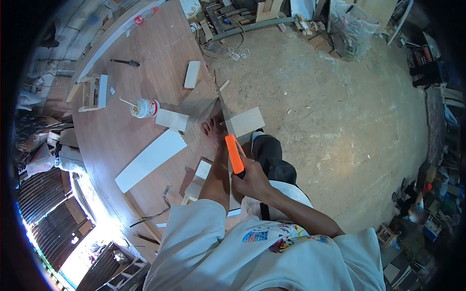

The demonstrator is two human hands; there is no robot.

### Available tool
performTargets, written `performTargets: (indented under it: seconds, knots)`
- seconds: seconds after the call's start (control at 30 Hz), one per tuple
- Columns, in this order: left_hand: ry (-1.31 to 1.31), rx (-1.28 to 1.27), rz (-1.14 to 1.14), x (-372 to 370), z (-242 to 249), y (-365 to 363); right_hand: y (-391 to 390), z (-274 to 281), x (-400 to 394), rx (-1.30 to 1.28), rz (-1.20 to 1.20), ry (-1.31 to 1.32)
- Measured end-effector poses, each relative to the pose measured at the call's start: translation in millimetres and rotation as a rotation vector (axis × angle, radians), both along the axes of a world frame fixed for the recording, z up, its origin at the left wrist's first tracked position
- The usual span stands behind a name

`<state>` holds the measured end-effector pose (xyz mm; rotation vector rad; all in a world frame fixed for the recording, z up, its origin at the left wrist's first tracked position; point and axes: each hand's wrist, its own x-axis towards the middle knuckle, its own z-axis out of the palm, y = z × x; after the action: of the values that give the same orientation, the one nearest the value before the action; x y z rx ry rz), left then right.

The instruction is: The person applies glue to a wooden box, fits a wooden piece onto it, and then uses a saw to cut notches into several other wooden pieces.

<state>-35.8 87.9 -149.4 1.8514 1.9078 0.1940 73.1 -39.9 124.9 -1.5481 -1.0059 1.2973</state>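
My right hand (252,179) is wrapped round the handle of a handsaw (235,154), orange with black parts. Its thin blade is seen nearly edge-on near the table edge. Flat on the work surface, with fingers spread, lies my left hand (213,130), just left of the saw. A pale board (246,121) sticks out past the table edge beside it; whether the hand touches that board is hard to see. Ahead of my left hand are a light brown board (198,103) and a short pale block (172,119).
On the wooden table (155,53) lie a long white board (150,160), a glue jar (144,108) with a stick in it, a white block (192,74) and a dark slim tool (125,62). A small wooden frame (93,92) stands left. Scrap wood and a plastic bag (352,34) sit beyond.
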Motion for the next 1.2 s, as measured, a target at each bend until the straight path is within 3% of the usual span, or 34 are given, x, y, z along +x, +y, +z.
performTargets:
  seconds: [0.03,0.1,0.3,0.57,0.73,0.8,0.97,1.1,1.2]
  knots:
    - [0.001,-0.001,-0.001,1,3,-2,0,1,0,0.01,0.009,-0.014]
    - [0.165,0.325,-0.097,4,9,-8,-1,3,1,-0.01,-0.01,0.005]
    - [0.037,0.502,-0.071,13,22,-6,-1,-11,10,-0.003,-0.067,0.031]
    - [0.047,0.465,-0.095,17,41,-7,11,-4,28,-0.087,-0.051,0.059]
    - [0.104,0.472,-0.113,6,17,-7,18,1,16,-0.063,-0.032,0.05]
    - [0.152,0.329,-0.091,4,10,-8,17,0,14,-0.046,-0.026,0.018]
    - [0.109,0.389,-0.088,0,-12,-7,17,8,15,-0.059,-0.034,-0.039]
    - [0.051,0.375,-0.093,4,2,-8,12,9,12,-0.049,-0.019,-0.03]
    - [0.182,0.446,-0.106,-5,-33,-6,15,10,12,-0.118,0.014,0.008]
